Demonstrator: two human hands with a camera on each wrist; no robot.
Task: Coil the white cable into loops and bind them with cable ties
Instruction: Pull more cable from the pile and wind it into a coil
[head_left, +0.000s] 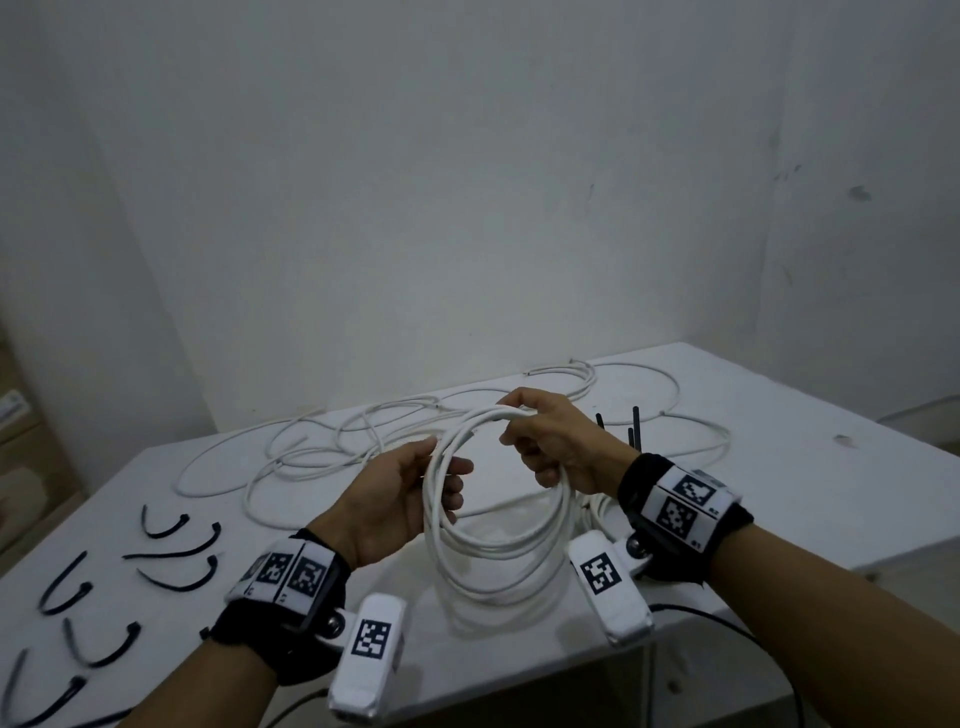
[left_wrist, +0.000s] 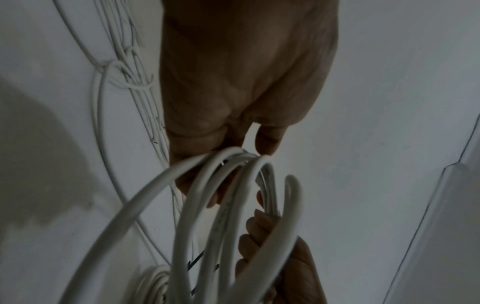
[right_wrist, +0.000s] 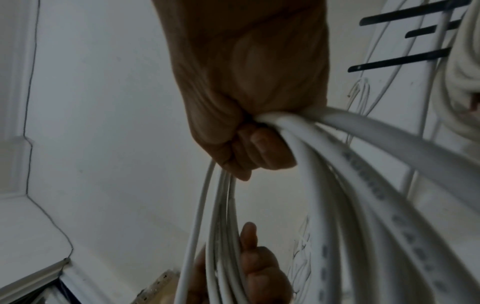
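In the lower middle of the head view, both hands hold a coil of white cable (head_left: 498, 540) above the white table (head_left: 831, 499). The right hand (head_left: 558, 441) grips the top of the coil, its fingers curled over the bunched strands; the right wrist view shows those fingers (right_wrist: 262, 148) closed tight around the bundle. The left hand (head_left: 400, 499) holds the left side of the coil, with its thumb on the near side and its fingers wrapped around the strands from behind. The loops hang down between the two wrists, and the lowest part rests on or just above the table; I cannot tell which. Loose cable (head_left: 322, 447) trails from the coil across the table toward the wall in the middle of the frame. Several black cable ties (head_left: 176, 551) lie scattered at the lower left, apart from the hands. More black ties (head_left: 635, 423) stick up just behind the right wrist.
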